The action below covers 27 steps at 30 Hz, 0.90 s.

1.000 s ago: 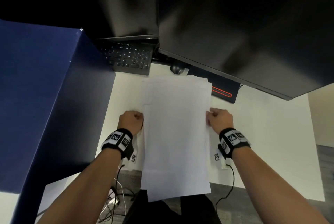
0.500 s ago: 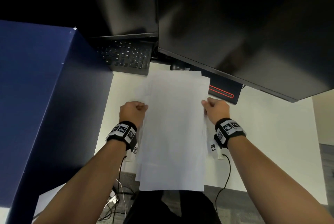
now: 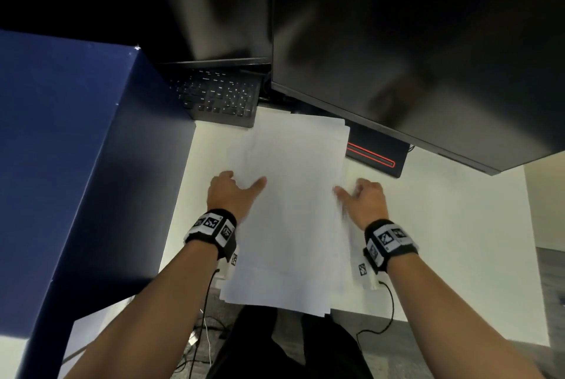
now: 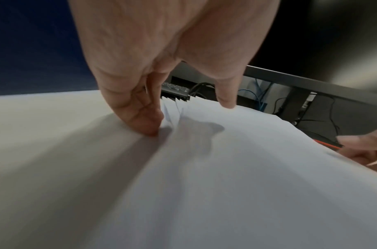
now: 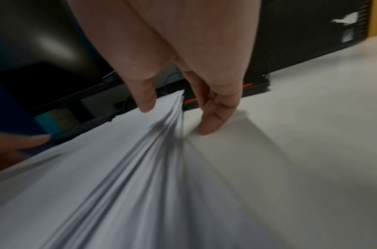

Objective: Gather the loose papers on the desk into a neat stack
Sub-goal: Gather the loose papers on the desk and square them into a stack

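Observation:
A stack of white papers [image 3: 290, 210] lies lengthwise on the white desk [image 3: 443, 226], its near end hanging over the desk's front edge. The sheets are slightly fanned at the corners and along the right side [image 5: 161, 134]. My left hand [image 3: 241, 186] stands at the stack's left edge, with fingertips [image 4: 149, 124] down on the desk against the sheets and the thumb [image 4: 225, 101] raised just over the top sheet. My right hand [image 3: 354, 192] mirrors it at the right edge: fingertips [image 5: 208, 126] on the desk, thumb [image 5: 147, 104] above the paper.
A black keyboard [image 3: 220, 97] and a large dark monitor [image 3: 412, 57] stand right behind the stack's far end. A black device with a red line [image 3: 376, 155] sits at the far right of the papers. A blue partition [image 3: 61, 164] bounds the left side.
The stack has slid away from me toward the monitor. Both hands, which gripped its side edges in fists, have loosened, and the thumbs now stick out over the top sheet.

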### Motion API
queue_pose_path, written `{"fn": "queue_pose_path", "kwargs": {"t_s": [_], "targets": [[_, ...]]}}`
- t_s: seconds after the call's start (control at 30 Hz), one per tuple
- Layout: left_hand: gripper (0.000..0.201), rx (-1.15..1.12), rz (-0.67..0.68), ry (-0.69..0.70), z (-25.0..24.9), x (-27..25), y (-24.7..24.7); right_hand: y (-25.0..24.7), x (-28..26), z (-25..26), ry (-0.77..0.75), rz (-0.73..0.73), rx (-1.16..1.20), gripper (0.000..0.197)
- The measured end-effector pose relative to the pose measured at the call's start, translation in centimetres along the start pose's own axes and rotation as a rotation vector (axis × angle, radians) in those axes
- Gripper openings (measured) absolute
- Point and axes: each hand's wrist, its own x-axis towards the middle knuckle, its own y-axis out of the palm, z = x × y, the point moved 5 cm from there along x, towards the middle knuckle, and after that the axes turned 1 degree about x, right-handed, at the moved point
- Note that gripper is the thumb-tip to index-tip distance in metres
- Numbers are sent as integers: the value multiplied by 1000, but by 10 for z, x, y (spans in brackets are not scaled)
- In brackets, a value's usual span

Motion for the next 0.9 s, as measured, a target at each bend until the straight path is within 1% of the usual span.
{"fn": "queue_pose_path", "kwargs": {"t_s": [0.03,0.07,0.1,0.13,0.17,0.2,0.27,0.3,0.33,0.4,0.47,0.53,0.6,0.67,0.77,0.83,0.9], "targets": [[109,-2,33,-6,-3,-5,6,9,-6,4,-5,18,-7,50],[107,9,58,-15,-6,-7,11,17,-12,12,-3,37,11,64],[101,26,88,-27,-8,-8,14,24,-14,16,25,65,55,75],[92,52,132,-40,-8,-9,17,27,-14,21,60,89,106,82],[83,79,185,-43,-10,-11,19,29,-12,23,105,122,155,83],[74,94,231,-38,-9,-12,20,30,-9,23,150,167,213,79],[55,39,261,5,-6,-14,19,29,-7,19,203,243,383,58],[45,-42,266,32,-4,-16,18,29,-9,16,194,250,453,47],[41,-158,282,41,0,-17,17,26,-13,14,170,239,496,41],[39,-412,354,-4,11,-23,16,24,-24,14,120,243,581,38],[44,-606,436,-95,24,-32,13,26,-38,15,89,302,746,42],[44,-719,510,-152,33,-43,8,28,-50,17,70,392,896,45],[44,-792,595,-144,35,-55,2,27,-60,17,49,445,951,45],[43,-798,629,-66,28,-64,-9,23,-65,18,12,432,940,47],[35,-675,611,116,5,-79,-38,2,-74,26,-88,374,890,51],[33,-556,618,254,-12,-87,-59,-16,-83,32,-158,370,957,46],[43,-490,654,364,-29,-97,-79,-34,-96,42,-239,385,1077,44]]}}
